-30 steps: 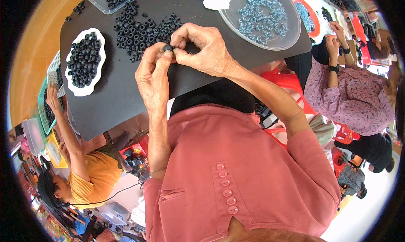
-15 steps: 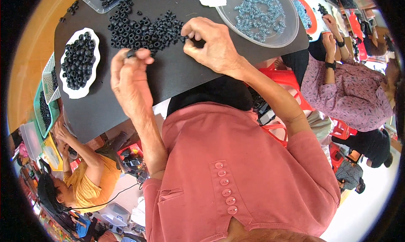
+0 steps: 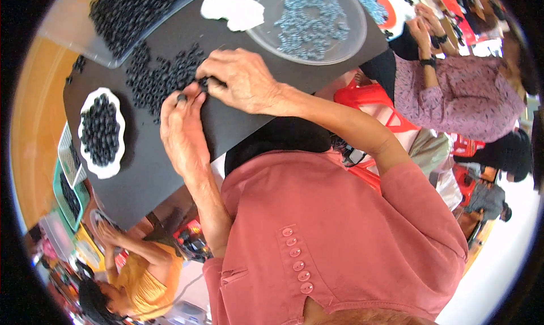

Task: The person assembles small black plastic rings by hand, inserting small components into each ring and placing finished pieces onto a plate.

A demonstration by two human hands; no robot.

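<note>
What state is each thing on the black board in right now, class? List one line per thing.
left hand: fingertips pinching a black ring
right hand: fingers curled at the edge of the ring pile
black rings: loose heap on the board
white dish: filled with black pieces
clear bowl: holds blue-grey pieces
clear tray: holds black rings

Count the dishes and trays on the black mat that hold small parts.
3: a white scalloped dish of black pieces at the left, a clear round plate of grey-blue rings at the top, and a clear tray of black rings at the upper left. Others may lie beyond the frame.
</note>
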